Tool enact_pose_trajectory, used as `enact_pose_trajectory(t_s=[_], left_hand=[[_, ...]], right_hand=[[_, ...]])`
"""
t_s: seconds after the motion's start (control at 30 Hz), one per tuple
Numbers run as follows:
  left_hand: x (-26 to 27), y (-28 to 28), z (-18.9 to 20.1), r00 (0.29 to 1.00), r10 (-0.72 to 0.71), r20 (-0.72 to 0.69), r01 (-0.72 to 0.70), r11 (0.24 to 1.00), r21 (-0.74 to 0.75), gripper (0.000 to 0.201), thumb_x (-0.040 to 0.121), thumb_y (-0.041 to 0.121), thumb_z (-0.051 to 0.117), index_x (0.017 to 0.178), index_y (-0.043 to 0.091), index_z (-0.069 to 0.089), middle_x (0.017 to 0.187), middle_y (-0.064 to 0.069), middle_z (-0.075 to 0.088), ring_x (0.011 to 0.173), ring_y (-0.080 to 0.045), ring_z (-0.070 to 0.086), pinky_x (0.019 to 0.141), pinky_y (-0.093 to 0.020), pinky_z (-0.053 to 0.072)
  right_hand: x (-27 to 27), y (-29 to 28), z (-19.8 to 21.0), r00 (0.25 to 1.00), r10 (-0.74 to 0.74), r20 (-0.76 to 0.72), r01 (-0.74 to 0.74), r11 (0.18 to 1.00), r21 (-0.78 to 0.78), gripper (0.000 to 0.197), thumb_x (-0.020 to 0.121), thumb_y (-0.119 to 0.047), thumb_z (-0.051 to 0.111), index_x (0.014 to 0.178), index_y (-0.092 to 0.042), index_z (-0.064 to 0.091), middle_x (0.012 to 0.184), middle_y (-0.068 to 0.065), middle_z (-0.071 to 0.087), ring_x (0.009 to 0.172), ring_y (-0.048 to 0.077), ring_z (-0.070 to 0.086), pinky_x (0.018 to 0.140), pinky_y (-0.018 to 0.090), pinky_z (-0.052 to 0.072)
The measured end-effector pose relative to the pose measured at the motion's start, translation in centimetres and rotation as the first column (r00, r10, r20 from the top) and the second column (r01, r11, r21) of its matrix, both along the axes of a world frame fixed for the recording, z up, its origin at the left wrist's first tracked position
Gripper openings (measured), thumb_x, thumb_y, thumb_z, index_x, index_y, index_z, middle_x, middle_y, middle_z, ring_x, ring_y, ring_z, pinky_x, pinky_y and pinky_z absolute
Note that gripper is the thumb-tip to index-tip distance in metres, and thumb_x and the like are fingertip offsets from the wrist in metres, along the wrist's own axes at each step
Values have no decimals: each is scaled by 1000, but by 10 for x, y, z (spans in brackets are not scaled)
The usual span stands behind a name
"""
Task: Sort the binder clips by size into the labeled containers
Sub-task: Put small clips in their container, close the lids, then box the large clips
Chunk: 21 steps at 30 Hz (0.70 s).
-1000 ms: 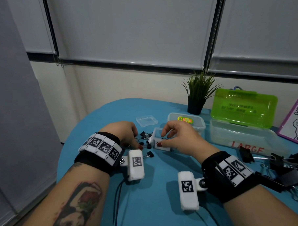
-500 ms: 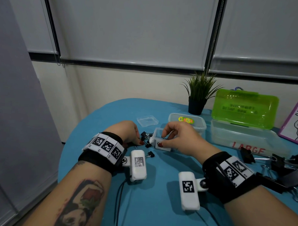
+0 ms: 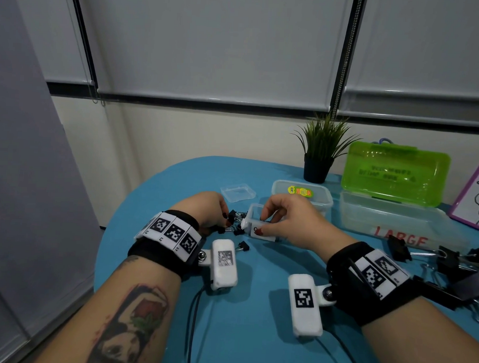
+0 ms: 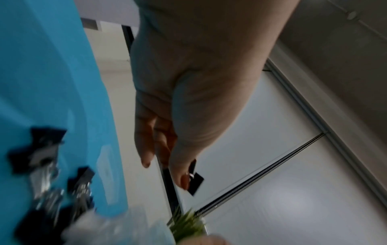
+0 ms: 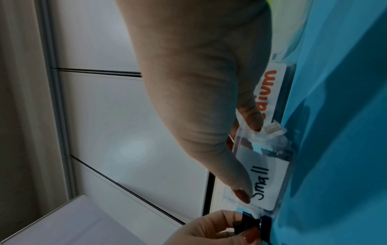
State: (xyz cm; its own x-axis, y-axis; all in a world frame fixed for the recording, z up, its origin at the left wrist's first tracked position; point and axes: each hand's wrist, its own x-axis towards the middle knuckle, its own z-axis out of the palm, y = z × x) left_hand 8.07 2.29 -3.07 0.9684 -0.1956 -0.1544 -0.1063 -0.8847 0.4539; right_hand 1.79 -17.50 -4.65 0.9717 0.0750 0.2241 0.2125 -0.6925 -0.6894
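Note:
My left hand (image 3: pixel 226 221) pinches a small black binder clip (image 4: pixel 195 179) between thumb and fingers, just left of the clear container labelled "Small" (image 3: pixel 250 219). In the right wrist view that clip (image 5: pixel 248 224) sits by the container's (image 5: pixel 264 172) corner. My right hand (image 3: pixel 261 225) grips the container, thumb on the front label and fingers curled over the rim. A pile of small clips (image 3: pixel 237 228) lies between both hands, with one stray clip (image 3: pixel 243 247) nearer me.
Behind stand a lidded tub labelled "medium" (image 3: pixel 301 195) and a clear "LARGE" box (image 3: pixel 390 223) with its green lid (image 3: pixel 395 174) raised. Large black clips (image 3: pixel 449 263) lie at the right. A small clear lid (image 3: pixel 238 192) and a potted plant (image 3: pixel 319 157) sit further back.
My left hand has shifted slightly right toward the small container, now pinching a clip off the pile. The right hand keeps its hold on the container.

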Motion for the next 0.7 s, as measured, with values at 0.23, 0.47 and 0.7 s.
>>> enact_pose_trajectory(t_s=[0.23, 0.47, 0.7], left_hand=[[3, -2, 3, 998, 47, 49, -43, 996, -81, 18, 87, 16, 75, 104, 13, 71, 93, -6, 68, 79, -25, 65, 85, -38, 59], [1, -17, 4, 965, -46, 258, 195, 784, -589, 12, 85, 14, 76, 95, 18, 71, 85, 1, 65, 74, -11, 61, 63, -29, 60], [6, -20, -6, 969, -143, 200, 216, 883, -416, 51, 91, -6, 47, 126, 26, 64, 128, 10, 61, 104, -11, 62, 89, -31, 54]], right_hand=[[1, 0, -1, 1000, 9, -7, -9, 1000, 6, 24, 69, -18, 89, 79, -18, 67, 78, -2, 68, 70, 16, 62, 71, 41, 58], [1, 0, -1, 999, -27, 19, 27, 1000, 11, 28, 67, -20, 91, 79, -22, 66, 81, 2, 67, 76, 24, 65, 68, 38, 57], [1, -1, 3, 998, -54, 17, 54, 998, -20, 29, 67, -13, 88, 71, -17, 60, 64, -2, 57, 54, 13, 50, 47, 23, 41]])
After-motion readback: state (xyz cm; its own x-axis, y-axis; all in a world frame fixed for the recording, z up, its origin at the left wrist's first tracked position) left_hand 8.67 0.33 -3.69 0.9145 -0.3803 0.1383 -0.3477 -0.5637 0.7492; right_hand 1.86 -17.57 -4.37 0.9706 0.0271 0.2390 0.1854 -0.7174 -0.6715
